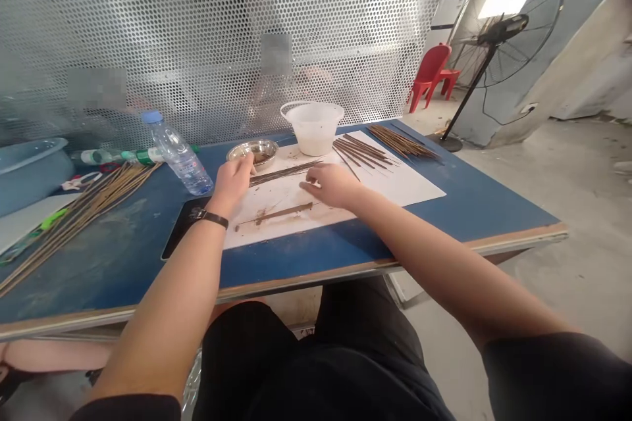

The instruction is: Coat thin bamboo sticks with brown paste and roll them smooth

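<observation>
- Through the head camera I see my 2 bare hands over a white rectangular sheet (pixel 415 191) on a blue tabletop with a worn wooden edge (pixel 498 217).
- My left hand (pixel 236 174), with a black band (pixel 214 218) on its wrist, is at the near rim of a shiny round metal bowl (pixel 270 145) holding brown matter. Its fingers are bent; I cannot tell whether they grip anything.
- My right hand (pixel 333 185) is over the middle of the sheet, fingers loosely curled, a gap showing between thumb and index finger.
- A row of thin dark brown sticks (pixel 281 175) lies on the sheet between my hands, beyond the fingertips.
- Nearer to me, a long flat brown strip (pixel 286 212) lies on the sheet, brown crumbs and smears around it.
- A translucent white plastic bucket (pixel 316 135) stands behind my right hand; to its right, thicker dark brown sticks (pixel 365 154) fan out.
- At the table's far right lies a bundle of thin brown sticks (pixel 402 141).
- Left of the bowl, a clear plastic bottle with a blue cap (pixel 180 158) leans.
</observation>
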A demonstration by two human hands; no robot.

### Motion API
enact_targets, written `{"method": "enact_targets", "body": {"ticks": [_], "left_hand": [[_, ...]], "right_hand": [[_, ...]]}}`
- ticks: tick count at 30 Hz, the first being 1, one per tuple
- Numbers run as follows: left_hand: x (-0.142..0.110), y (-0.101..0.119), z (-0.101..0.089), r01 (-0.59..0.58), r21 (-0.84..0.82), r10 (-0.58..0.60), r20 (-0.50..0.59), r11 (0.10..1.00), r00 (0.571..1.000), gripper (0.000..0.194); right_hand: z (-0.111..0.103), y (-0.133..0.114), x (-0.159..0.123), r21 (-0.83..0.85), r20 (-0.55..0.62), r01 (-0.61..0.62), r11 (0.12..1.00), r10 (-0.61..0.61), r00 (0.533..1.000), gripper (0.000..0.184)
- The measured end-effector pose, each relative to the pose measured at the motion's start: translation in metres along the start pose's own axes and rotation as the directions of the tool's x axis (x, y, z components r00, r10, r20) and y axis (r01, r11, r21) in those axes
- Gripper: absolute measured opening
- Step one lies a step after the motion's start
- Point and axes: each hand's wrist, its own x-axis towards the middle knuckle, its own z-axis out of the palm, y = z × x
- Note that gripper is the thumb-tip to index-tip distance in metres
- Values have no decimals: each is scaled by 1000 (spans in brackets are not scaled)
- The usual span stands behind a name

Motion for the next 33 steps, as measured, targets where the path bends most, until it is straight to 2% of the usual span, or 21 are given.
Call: {"method": "enact_targets", "body": {"ticks": [2,4,6,9,14,16,18,23,25,27,30,33], "left_hand": [[-1,1,-1,-11,20,12,-40,1000,999,58],[-1,4,-1,-25,20,26,-47,999,999,58],[-1,6,-1,-35,14,35,-48,999,998,58],[0,6,-1,-41,27,42,-54,999,998,56],[2,3,0,-45,37,48,-67,998,997,55],[2,1,1,-41,30,43,-71,999,997,55],[2,0,2,-35,30,37,-80,999,996,54],[2,-2,1,-32,19,34,-93,999,995,53],[2,-1,0,-31,21,33,-84,999,996,53],[2,0,-1,-28,29,30,-78,999,996,53],[2,1,-1,-18,20,20,-78,1000,997,54],[1,0,-1,-18,3,19,-85,1000,996,53]], "right_hand": [[13,-35,-7,21,21,137,990,-137,990,57],[29,-68,-12,36,86,221,974,-224,971,81],[44,-92,-13,27,186,208,978,-209,960,97],[56,-109,-18,-26,267,127,992,-116,957,106],[62,-116,-45,-46,234,118,992,-104,967,112],[62,-117,-47,-64,228,112,992,-94,969,111],[61,-117,-38,-80,236,92,993,-71,969,111],[57,-110,8,-97,302,36,995,-5,953,104],[57,-106,12,-97,311,36,995,-4,951,102],[57,-105,1,-96,294,62,993,-31,955,104],[58,-106,-29,-80,272,105,991,-80,959,111],[58,-110,-49,-74,279,98,992,-73,958,115]]}}
